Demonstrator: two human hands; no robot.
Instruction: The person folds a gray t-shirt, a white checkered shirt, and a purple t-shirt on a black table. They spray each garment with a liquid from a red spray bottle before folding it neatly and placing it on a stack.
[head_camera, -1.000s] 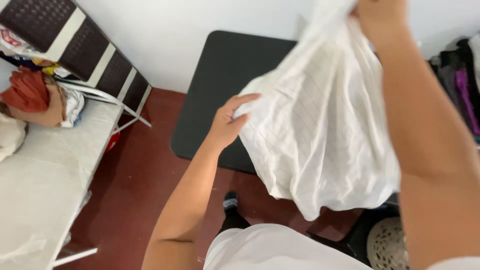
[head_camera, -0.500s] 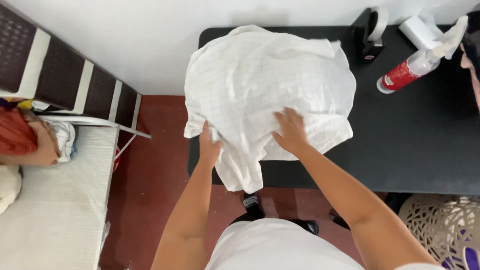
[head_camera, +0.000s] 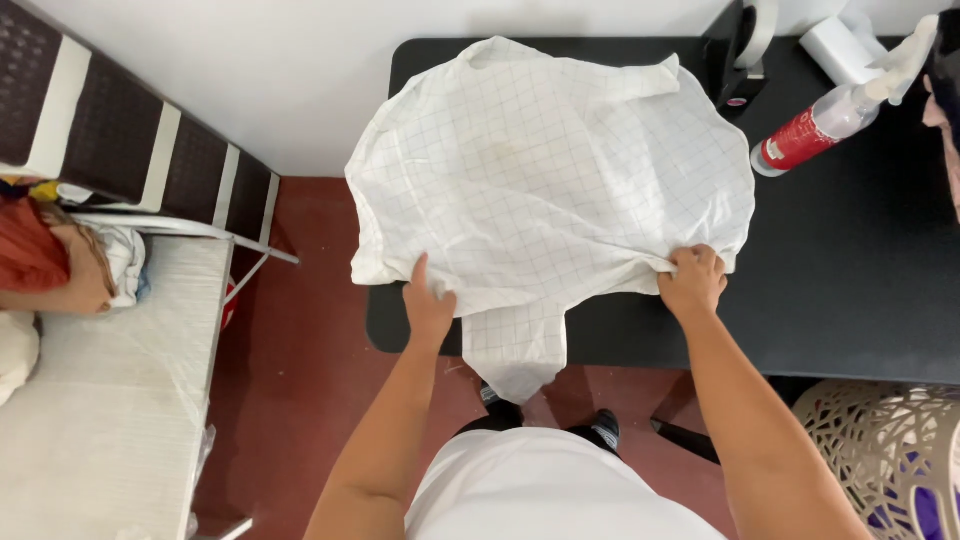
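Head view. A white checked shirt (head_camera: 545, 185) lies spread, still rumpled, over the left part of a black table (head_camera: 850, 290); one fold hangs off the near edge. The left hand (head_camera: 428, 305) rests at the shirt's near-left hem, fingers closed lightly on the cloth and thumb raised. The right hand (head_camera: 692, 280) pinches a gathered bunch of fabric at the near-right hem, fist closed on it. Judged from this, the step in hand is flattening the shirt on the table; the next move seems to call for drawing the two hems apart and lifting the hanging fold onto the surface.

Containers: a spray bottle (head_camera: 825, 125) with a red label lies tilted at the far right of the table, contents not discernible. A pale lattice basket (head_camera: 885, 450) stands near right, with something purple inside. At left, a white bench (head_camera: 110, 400) carries an orange cloth (head_camera: 30, 245).
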